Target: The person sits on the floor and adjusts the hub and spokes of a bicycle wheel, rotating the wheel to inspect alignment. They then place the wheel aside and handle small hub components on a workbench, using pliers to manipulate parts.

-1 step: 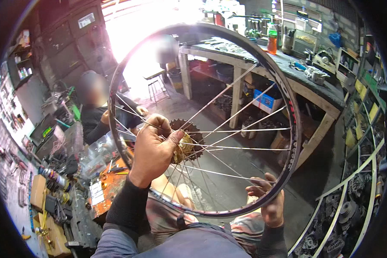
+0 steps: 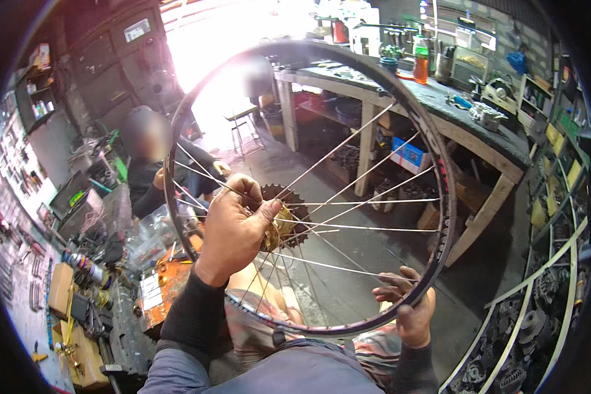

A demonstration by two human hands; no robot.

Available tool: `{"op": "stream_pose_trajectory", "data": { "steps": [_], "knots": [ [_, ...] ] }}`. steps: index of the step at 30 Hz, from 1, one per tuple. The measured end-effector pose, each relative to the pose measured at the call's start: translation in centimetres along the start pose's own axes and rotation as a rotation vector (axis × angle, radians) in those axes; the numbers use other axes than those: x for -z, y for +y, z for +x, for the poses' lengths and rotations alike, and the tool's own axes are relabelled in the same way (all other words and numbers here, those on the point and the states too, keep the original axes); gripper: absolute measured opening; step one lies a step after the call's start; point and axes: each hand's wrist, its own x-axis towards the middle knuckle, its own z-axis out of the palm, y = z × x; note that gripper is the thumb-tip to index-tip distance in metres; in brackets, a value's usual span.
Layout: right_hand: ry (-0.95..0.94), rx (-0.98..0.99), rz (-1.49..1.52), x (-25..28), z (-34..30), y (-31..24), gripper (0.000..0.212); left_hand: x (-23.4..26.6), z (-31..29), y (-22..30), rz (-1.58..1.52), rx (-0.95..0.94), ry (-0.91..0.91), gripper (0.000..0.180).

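Note:
A bicycle wheel without a tyre, its dark rim [image 2: 448, 197] standing up in front of me, fills the middle of the view. At its centre sit a gold-coloured hub [image 2: 281, 226] and a dark toothed sprocket [image 2: 295, 196]. Pale spokes fan out to the rim, mostly on the right side. My left hand [image 2: 233, 230] is closed, thumb and fingers pinching a spoke beside the hub; the exact grip is partly hidden. At the lower right, my right hand [image 2: 414, 312] holds the rim, which lies across the palm, with the fingers reaching inside the wheel.
A long workbench [image 2: 433, 98] with metal parts and an orange-red bottle [image 2: 420, 65] runs behind the wheel. Another person [image 2: 144, 171] sits at left. An orange work surface [image 2: 177, 282] and cluttered tools lie left; a rack [image 2: 538, 289] of metal parts stands right.
The view has shifted slightly, so the background sits a little lower. Both hands keep their places on the wheel.

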Motion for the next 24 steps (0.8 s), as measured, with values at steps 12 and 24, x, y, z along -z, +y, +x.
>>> {"op": "stream_pose_trajectory", "data": {
  "steps": [12,24],
  "knots": [
    [-0.324,-0.475,-0.125,-3.8,2.1,9.1,0.094,9.8,-10.9,-9.7,0.366,0.343,0.295,0.019],
    [-0.588,-0.508,0.197,-5.1,8.9,16.4,0.106,13.9,-19.8,-0.1,0.524,0.301,0.695,0.020]
  ]
}}
